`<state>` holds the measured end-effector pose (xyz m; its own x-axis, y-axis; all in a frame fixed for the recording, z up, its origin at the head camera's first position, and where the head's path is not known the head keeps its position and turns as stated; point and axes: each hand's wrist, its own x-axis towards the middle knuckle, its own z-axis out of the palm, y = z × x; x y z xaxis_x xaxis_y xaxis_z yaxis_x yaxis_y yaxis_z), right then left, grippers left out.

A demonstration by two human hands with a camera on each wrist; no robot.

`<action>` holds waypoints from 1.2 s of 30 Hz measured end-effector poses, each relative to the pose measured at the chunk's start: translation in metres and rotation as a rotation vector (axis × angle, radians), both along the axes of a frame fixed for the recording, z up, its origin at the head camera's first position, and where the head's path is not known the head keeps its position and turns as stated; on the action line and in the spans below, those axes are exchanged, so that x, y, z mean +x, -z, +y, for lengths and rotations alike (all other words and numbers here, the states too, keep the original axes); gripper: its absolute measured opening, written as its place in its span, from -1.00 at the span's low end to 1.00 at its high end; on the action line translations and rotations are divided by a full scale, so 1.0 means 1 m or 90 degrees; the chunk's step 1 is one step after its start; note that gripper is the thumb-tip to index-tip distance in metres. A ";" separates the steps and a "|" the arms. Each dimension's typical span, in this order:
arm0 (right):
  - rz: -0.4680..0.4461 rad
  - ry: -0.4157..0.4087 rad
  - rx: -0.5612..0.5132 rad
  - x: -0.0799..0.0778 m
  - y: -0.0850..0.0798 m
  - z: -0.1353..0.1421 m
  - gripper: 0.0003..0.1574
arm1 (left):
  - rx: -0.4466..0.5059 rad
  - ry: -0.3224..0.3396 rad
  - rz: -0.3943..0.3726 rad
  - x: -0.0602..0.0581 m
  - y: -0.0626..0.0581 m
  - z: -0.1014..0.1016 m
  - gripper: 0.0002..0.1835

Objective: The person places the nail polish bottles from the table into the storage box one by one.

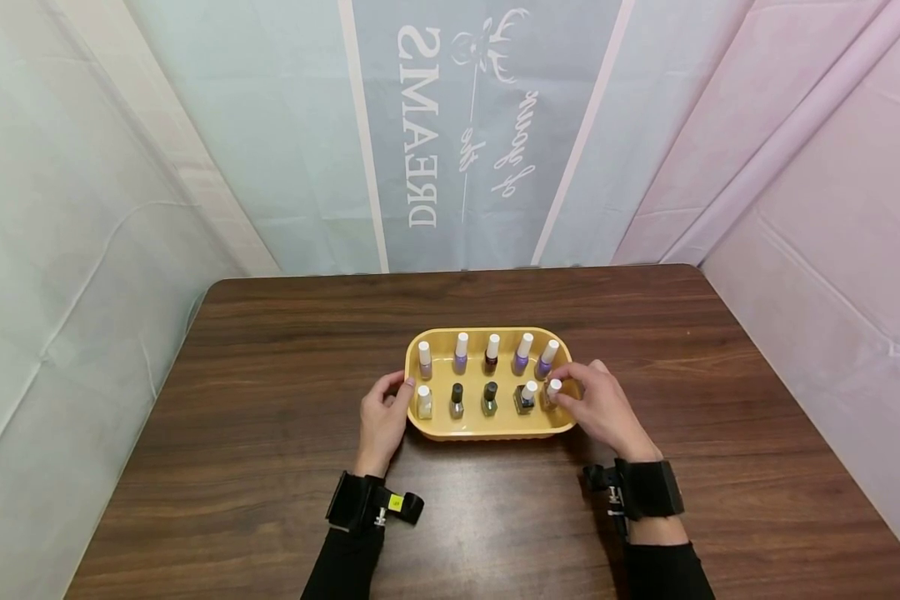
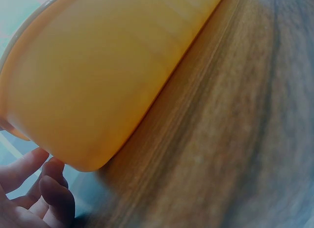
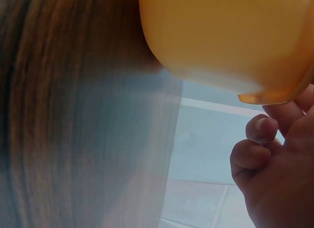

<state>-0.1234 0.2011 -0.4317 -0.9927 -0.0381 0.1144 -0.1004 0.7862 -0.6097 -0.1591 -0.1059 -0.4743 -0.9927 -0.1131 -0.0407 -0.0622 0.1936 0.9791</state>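
A yellow tray (image 1: 487, 428) holds several nail polish bottles standing in two rows. My left hand (image 1: 382, 421) grips the tray's left end, its thumb over the rim and its fingers outside the wall. In the left wrist view, curled fingers (image 2: 56, 196) show beside the tray's wall (image 2: 108, 80). My right hand (image 1: 603, 408) reaches over the right end and pinches a white-capped nail polish bottle (image 1: 552, 390) in the front row. The right wrist view shows other fingers (image 3: 250, 154) curled below the tray's rim (image 3: 265, 98), while the bottle is hidden there.
Beside the pinched bottle stands a dark, square nail polish bottle (image 1: 525, 400); a purple one (image 1: 546, 360) is behind it. Dark-capped bottles (image 1: 490, 400) stand mid-front. The wooden table (image 1: 270, 467) meets a hanging printed cloth (image 1: 487, 233) at its far edge.
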 end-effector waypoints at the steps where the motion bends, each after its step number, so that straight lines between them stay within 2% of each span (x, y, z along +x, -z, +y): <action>1: -0.001 0.000 0.001 0.000 0.000 0.000 -0.79 | 0.000 0.001 0.002 0.000 0.000 0.000 -0.59; 21: -0.009 -0.013 0.018 -0.002 -0.002 -0.001 -0.76 | -0.008 -0.009 0.000 0.000 0.001 0.001 -0.62; 36: -0.011 -0.015 0.056 -0.003 -0.005 -0.005 -0.74 | -0.007 -0.010 -0.004 0.000 -0.001 0.001 -0.62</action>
<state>-0.1266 0.1962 -0.4267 -0.9931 -0.0711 0.0931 -0.1103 0.8340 -0.5406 -0.1587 -0.1052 -0.4729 -0.9905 -0.1298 -0.0462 -0.0723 0.2038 0.9764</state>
